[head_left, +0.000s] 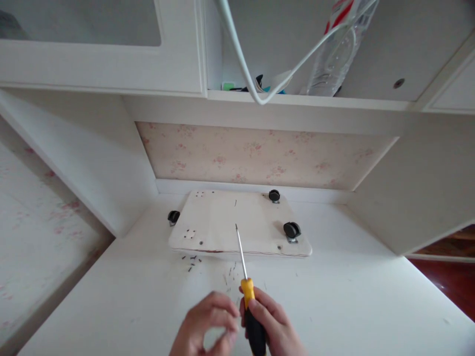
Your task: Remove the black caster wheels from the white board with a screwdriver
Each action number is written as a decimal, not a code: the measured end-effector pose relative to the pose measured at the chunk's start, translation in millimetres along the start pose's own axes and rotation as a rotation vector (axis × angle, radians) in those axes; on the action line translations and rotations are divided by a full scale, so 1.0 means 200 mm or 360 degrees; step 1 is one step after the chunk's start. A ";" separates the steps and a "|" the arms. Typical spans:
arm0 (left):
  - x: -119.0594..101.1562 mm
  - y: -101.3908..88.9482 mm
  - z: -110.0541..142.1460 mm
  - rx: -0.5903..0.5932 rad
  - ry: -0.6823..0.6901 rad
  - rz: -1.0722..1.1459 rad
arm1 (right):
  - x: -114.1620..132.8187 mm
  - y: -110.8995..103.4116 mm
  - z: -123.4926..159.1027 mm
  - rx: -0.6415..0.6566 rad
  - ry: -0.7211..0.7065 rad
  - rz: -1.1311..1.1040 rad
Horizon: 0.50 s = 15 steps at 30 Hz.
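Note:
My right hand is closed around the yellow and black handle of a screwdriver, whose thin metal shaft points up and away over a white board. Just left of the handle, my left hand is slightly blurred, with curved fingers, a gap to the thumb and nothing visible in it. Two black casters stand on the right side of the white board. Groups of small holes show at its left corners. A loose black caster sits by the board's left edge. Several dark screws lie in front.
The board lies on a white desk between side panels, below a shelf. A white cable hangs down in front of the shelf. A clear plastic bottle and small items stand up there. Flowered wallpaper covers the back.

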State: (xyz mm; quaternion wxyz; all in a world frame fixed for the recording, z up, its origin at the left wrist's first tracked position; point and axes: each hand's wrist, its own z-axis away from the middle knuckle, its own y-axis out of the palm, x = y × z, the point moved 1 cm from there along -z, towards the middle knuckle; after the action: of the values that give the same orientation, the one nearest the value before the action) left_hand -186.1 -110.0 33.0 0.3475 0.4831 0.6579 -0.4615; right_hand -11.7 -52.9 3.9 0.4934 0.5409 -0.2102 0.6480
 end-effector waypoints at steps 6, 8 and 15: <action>0.07 -0.11 -0.23 -0.0640 -0.0782 0.0175 | -0.03 0.03 0.02 0.0168 0.0045 0.0175; 0.11 -0.09 -0.29 -0.0629 -0.0800 0.0270 | -0.05 0.05 0.01 0.0211 0.0057 0.0201; 0.12 -0.04 -0.34 -0.0661 -0.0765 0.0359 | -0.11 0.07 -0.02 0.0331 -0.0045 0.0280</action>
State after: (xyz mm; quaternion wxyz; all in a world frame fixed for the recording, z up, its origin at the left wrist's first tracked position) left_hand -200.9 -39.1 35.4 0.6326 0.3491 0.5795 -0.3771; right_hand -28.0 -64.6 -13.2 0.3729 0.5776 -0.1954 0.6994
